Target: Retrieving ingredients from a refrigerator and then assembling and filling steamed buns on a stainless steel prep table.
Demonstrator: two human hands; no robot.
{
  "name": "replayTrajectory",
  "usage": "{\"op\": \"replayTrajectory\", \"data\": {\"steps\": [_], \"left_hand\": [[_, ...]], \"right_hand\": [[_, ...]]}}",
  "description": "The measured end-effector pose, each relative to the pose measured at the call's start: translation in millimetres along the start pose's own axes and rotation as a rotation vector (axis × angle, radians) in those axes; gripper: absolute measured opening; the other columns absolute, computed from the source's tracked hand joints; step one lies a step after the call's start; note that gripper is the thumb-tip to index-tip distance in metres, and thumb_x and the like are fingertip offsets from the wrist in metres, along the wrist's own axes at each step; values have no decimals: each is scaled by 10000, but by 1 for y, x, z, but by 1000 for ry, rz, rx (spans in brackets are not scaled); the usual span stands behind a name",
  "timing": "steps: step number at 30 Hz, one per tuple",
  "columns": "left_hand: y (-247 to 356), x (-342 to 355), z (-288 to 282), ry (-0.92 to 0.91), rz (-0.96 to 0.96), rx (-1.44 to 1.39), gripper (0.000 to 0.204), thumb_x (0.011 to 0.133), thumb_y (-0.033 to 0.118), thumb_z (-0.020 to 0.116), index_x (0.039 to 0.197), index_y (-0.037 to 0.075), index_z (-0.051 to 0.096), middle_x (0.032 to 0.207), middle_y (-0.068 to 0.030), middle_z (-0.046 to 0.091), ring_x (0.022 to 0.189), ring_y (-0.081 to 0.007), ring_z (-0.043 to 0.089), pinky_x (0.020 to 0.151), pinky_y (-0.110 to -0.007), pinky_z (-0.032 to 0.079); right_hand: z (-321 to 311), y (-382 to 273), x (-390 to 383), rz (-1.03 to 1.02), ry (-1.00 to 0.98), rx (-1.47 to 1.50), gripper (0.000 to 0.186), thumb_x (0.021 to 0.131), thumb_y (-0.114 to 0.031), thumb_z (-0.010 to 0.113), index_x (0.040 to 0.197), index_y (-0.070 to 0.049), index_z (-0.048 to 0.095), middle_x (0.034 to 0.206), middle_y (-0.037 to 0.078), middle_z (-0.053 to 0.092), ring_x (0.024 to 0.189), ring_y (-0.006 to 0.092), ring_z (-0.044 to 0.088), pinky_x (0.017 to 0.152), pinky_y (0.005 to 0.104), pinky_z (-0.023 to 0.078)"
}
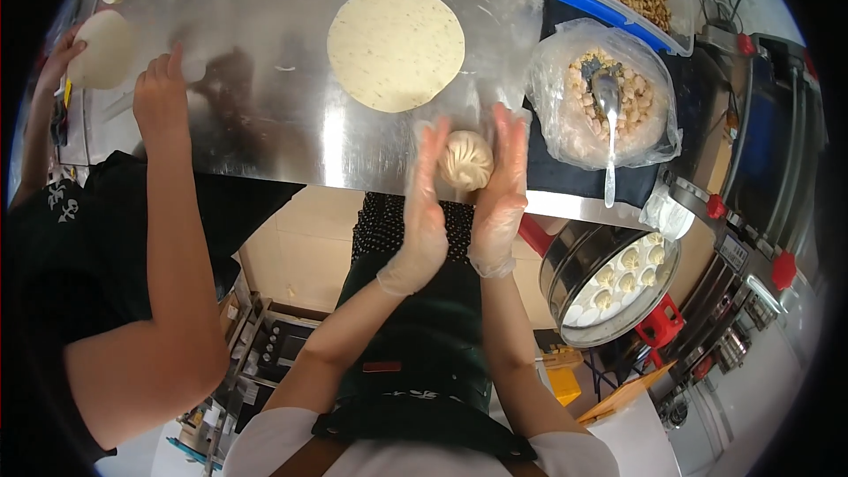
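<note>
Your left hand (426, 208) and right hand (502, 199) form the grip: fingers extended, palms apart, flanking the pleated bun (466, 161). It sits mid-frame by the lower edge of the table (265, 53), round, no long axis, neither hand clearly nearer.

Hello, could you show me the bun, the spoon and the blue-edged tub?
Bun (466, 161): head view, middle of its pleated top.
Spoon (611, 137): head view, on its handle.
Tub (614, 22): head view, on its blue edge.
</note>
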State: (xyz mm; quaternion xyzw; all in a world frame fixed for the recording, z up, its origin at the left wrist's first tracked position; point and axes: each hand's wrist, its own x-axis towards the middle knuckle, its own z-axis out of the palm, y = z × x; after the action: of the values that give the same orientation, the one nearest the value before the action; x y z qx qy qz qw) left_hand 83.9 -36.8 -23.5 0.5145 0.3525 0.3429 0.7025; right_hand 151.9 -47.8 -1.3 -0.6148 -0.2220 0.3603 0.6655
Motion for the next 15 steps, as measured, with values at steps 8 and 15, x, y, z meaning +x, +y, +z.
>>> {"op": "replayTrajectory", "data": {"steps": [8,15], "left_hand": [[7,-5,1,70,138,-35,924,936,719,247,1556,61,55,1607,-178,139,1487,-285,129,1199,-411,104],[0,-1,4,51,12,-29,975,894,773,230,1559,76,77,1599,-189,158,1482,-317,143,1192,-441,133]], "right_hand": [[-6,-1,-4,-30,-24,-14,1070,828,-835,311,1536,-40,206,1538,234,289,1444,327,248,1185,458,170],[-18,10,-8,49,-102,60,1072,838,-826,303,1541,-28,167,1550,208,284,1444,316,250,1182,418,183]]}}
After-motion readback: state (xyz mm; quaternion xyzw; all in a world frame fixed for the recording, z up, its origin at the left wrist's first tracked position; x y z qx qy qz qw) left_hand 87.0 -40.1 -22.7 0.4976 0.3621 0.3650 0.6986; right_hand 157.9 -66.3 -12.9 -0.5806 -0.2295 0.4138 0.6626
